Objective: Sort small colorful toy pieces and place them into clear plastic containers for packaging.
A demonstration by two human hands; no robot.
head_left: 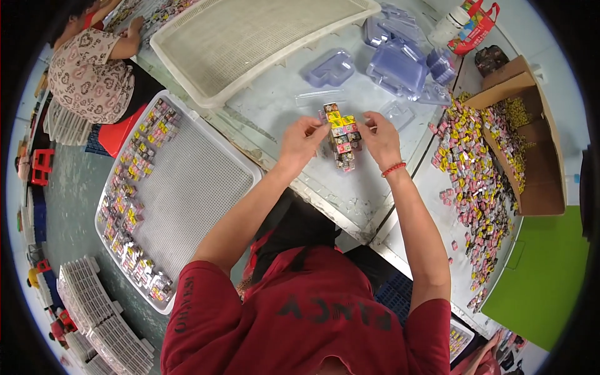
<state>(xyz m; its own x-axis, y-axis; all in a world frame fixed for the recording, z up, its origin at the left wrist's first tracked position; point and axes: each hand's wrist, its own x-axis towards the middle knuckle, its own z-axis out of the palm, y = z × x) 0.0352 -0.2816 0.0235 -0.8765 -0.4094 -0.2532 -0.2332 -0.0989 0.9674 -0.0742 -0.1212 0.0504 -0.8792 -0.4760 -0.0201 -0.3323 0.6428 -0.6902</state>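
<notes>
On the table before me stands a cross-shaped block of small wrapped cubes (344, 136), yellow, pink, black and white, seemingly in a clear plastic tray. My left hand (302, 142) is closed at its left side, thumb and fingertips against the edge. At the right arm of the block, my right hand (382, 139) is curled with thumb and forefinger close together on the edge. The fingertips partly hide where they meet the plastic. Just beyond the block lies a clear plastic piece (320, 95), and behind that a shaped clear plastic shell (331, 68).
A heap of loose wrapped cubes (472, 187) spreads at right beside an open cardboard box (542, 150). Clear plastic shells (400, 65) are piled at the back. A large white tray (206, 94) stands behind; another (187, 187) at left bears filled packs. A co-worker (90, 75) sits far left.
</notes>
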